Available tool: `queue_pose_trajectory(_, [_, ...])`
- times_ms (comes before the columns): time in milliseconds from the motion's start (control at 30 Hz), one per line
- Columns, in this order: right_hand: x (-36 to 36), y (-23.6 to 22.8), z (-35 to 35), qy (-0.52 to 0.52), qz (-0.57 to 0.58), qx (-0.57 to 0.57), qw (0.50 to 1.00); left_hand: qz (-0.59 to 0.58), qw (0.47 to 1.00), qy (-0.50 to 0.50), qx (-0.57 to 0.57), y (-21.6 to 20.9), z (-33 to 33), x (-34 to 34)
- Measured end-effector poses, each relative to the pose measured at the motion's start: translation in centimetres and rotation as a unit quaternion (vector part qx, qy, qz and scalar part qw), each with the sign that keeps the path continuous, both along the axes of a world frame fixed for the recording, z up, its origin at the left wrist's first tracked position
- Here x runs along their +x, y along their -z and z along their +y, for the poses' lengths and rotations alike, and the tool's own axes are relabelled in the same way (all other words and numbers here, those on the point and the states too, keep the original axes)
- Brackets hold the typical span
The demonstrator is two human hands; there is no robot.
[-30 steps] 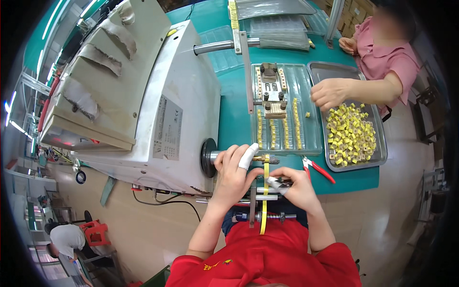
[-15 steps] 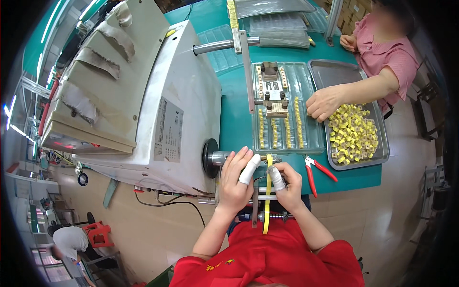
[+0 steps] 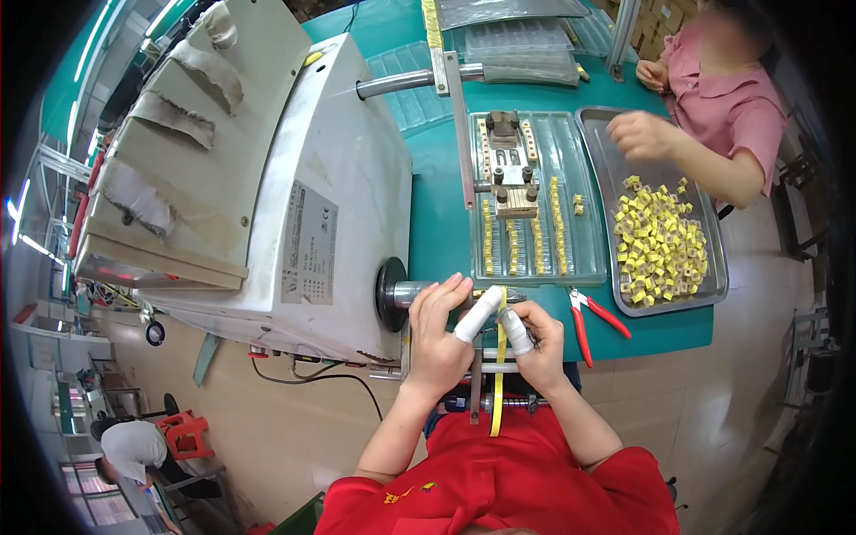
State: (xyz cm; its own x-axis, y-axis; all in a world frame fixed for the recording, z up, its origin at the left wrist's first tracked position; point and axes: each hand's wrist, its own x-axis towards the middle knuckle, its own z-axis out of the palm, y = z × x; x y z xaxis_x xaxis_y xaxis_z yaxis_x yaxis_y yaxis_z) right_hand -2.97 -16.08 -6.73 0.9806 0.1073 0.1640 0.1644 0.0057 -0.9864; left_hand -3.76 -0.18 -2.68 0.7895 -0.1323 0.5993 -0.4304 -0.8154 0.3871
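Observation:
A narrow strip of yellow tape hangs from the end of the machine's spindle down toward my red shirt. My left hand is closed at the spindle's end, its white-covered thumb pressing the tape's upper end from the left. From the right, my right hand pinches at the same spot, fingers curled and a white cover on its thumb. The small part under my fingertips is mostly hidden. Below my hands runs a metal bar assembly.
The white machine fills the left side. Beyond my hands lies a clear plastic tray with rows of small yellow-wrapped parts, under a metal fixture. Red-handled cutters lie near a metal tray of loose yellow parts. A co-worker's hand hovers there.
The co-worker's hand has lifted away from the clear tray toward the metal tray, uncovering a few yellow parts. My left thumb has shifted slightly right, onto the tape; my right hand has barely moved.

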Motion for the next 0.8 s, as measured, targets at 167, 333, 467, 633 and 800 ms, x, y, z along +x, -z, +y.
queue_pose_trajectory(167, [0.0,-0.2,-0.1,-0.002,0.015,-0.005,1.000,0.045,0.999,0.013,0.019,-1.4,-0.4,1.1])
queue_pose_trajectory(333, [-0.1,-1.9,0.1,0.021,-0.018,-0.077,0.997,0.092,0.995,0.027,0.008,-2.6,-0.6,2.1])
queue_pose_trajectory(467, [0.0,-2.3,0.2,0.049,-0.083,-0.143,0.985,0.118,0.992,0.032,-0.001,-3.4,-0.4,2.8])
queue_pose_trajectory(633, [0.1,-2.0,0.3,0.073,-0.131,-0.179,0.972,0.217,0.974,0.053,0.023,-4.7,0.2,3.3])
queue_pose_trajectory(800, [-0.2,-1.9,0.3,0.101,-0.134,-0.209,0.963,0.270,0.958,0.085,0.034,-5.4,1.0,3.8])
